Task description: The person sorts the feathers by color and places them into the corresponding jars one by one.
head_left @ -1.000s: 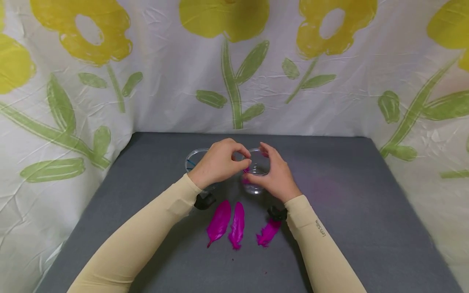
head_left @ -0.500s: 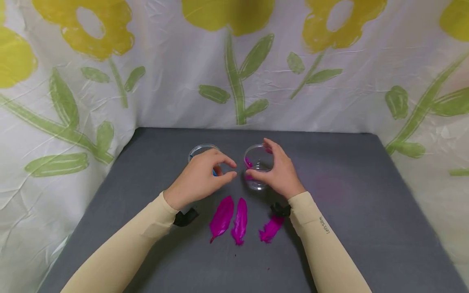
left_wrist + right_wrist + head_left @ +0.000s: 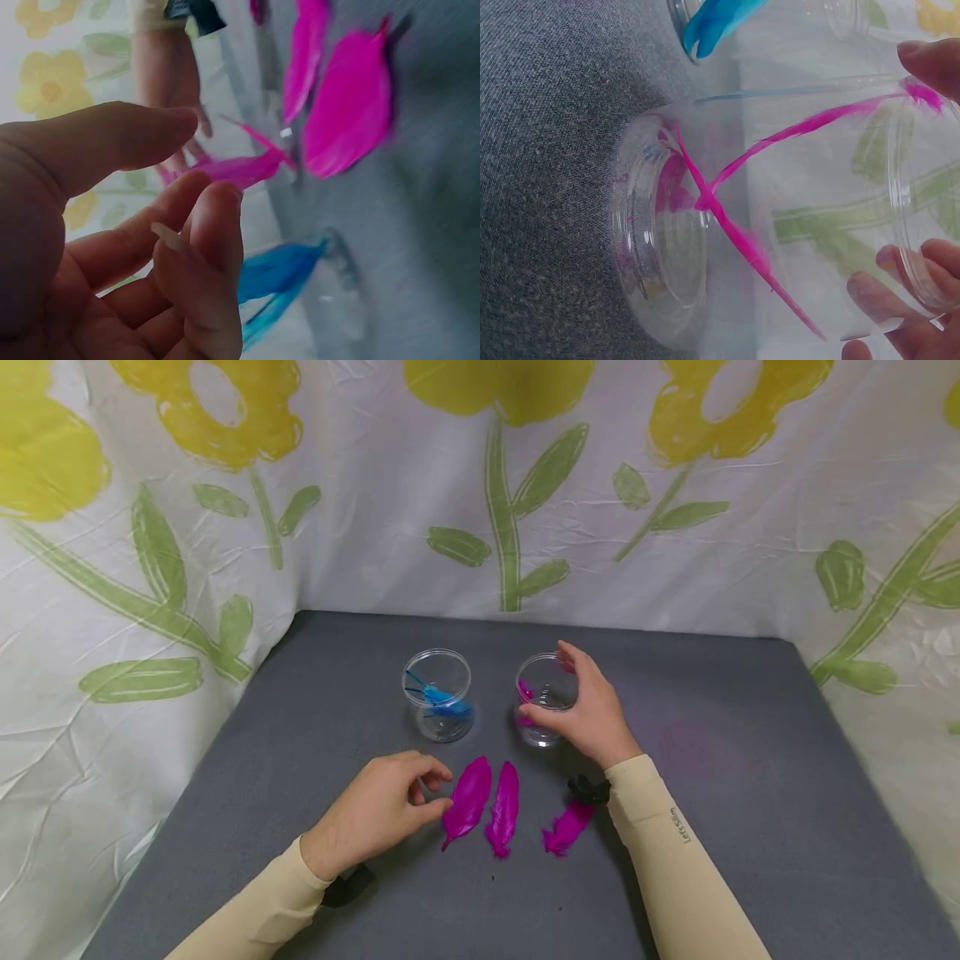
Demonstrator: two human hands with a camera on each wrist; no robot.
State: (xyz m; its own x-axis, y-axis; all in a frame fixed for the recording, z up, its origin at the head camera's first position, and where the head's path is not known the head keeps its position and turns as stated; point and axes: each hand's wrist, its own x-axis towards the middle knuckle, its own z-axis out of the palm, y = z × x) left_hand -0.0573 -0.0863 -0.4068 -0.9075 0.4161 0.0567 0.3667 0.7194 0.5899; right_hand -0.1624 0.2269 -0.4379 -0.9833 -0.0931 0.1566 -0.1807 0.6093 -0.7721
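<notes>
My left hand (image 3: 382, 802) holds nothing. Its thumb and fingers are apart, with the thumb tip at the edge of a broad magenta feather (image 3: 469, 797). A slimmer magenta feather (image 3: 504, 810) lies to the right of that one. My right hand (image 3: 592, 710) grips a clear plastic jar (image 3: 542, 735) near its rim, thumb on the near side and fingers on the far side. Inside it, the right wrist view shows thin magenta feathers (image 3: 802, 127) crossing each other. A third magenta feather (image 3: 567, 828) lies below the right wrist, partly covered by the wrist strap.
Left of the gripped jar stands a second clear jar (image 3: 438, 732) with blue feathers (image 3: 446, 700) in it. Both are on a grey cloth-covered table (image 3: 750, 827). Behind hangs a white curtain (image 3: 360, 527) printed with yellow flowers.
My left hand has moved away from the right jar's rim, down and left to the broad feather, uncovering the blue-feather jar. The right hand keeps its hold on the jar.
</notes>
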